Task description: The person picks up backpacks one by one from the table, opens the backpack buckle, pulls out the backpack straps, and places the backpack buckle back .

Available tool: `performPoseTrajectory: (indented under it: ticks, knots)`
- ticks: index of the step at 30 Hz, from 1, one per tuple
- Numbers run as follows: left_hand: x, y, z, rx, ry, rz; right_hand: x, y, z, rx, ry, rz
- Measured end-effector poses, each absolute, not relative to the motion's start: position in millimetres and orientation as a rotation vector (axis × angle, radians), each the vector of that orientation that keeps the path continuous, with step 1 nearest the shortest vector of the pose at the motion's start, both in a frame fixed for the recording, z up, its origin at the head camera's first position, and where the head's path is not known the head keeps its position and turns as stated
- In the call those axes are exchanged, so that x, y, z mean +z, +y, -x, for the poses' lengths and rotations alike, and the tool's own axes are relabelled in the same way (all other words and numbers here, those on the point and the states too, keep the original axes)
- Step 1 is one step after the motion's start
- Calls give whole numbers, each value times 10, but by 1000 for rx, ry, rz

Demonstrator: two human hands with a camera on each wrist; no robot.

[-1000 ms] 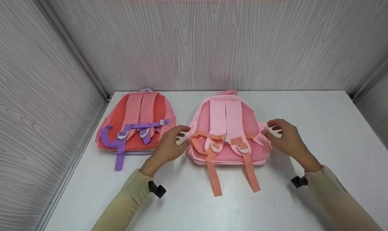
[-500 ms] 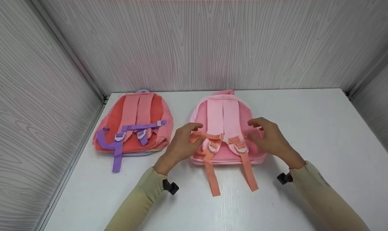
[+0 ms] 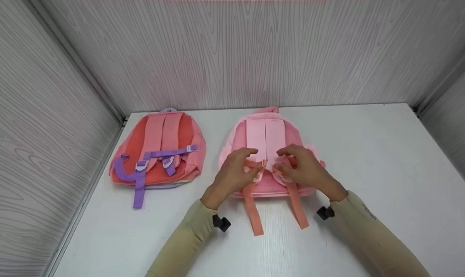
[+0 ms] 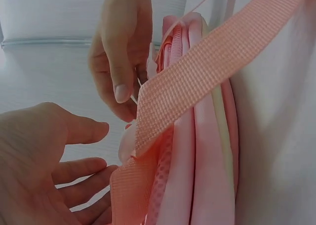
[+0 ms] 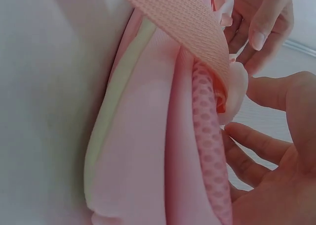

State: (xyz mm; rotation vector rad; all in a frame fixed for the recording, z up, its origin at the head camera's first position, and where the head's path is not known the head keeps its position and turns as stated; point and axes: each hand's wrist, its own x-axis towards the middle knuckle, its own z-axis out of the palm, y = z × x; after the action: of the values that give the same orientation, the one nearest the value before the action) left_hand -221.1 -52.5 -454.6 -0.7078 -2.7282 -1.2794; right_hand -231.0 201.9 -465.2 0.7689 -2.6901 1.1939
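A pink backpack (image 3: 295,135) lies with its shoulder straps facing up on the white table, and two orange webbing tails (image 3: 254,215) hang off its lower edge. Over its lower left part is my left hand (image 3: 232,171), thumb and fingers apart. My right hand (image 3: 305,171) is over the lower right part, its fingers loosely bent near the strap. Between the hands shows a light clip (image 3: 269,165) on the orange chest strap. In the left wrist view, a gap separates the left thumb and fingers. In the right wrist view, the right fingertips are close beside the strap buckle (image 5: 238,89).
A coral backpack (image 3: 134,163) with purple straps lies to the left on the table (image 3: 371,154). A grey wood-grain wall (image 3: 232,54) stands along the back edge, and another panel (image 3: 44,134) rises at the left.
Both hands have moved inward from the pink backpack's sides to above its lower straps, coming closer to each other. The view has shifted slightly. The coral backpack lies as before.
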Motion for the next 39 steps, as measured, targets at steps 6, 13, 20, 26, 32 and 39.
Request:
performPoseTrajectory:
  ticks: [6, 13, 20, 26, 32, 39]
  knots:
    - [-4538, -411, 2185, -1152, -2825, 691, -4649, 1919, 2302, 1138, -2766, -756]
    - [-4598, -342, 2220, -1140, -2818, 754, -4733, 1828, 2290, 1046, -2762, -754]
    - [-4674, -299, 2271, -1179, -2812, 754, -4782, 1753, 2285, 1003, -2717, -749]
    - [-4677, -319, 2282, -1242, -2801, 766, -4807, 1748, 2279, 1020, -2691, -748]
    - [-4660, -357, 2279, -1256, -2791, 796, -4813, 1755, 2254, 1067, -2685, -735]
    - [-4657, -385, 2263, -1287, -2789, 789, -4815, 1765, 2249, 1130, -2649, -746]
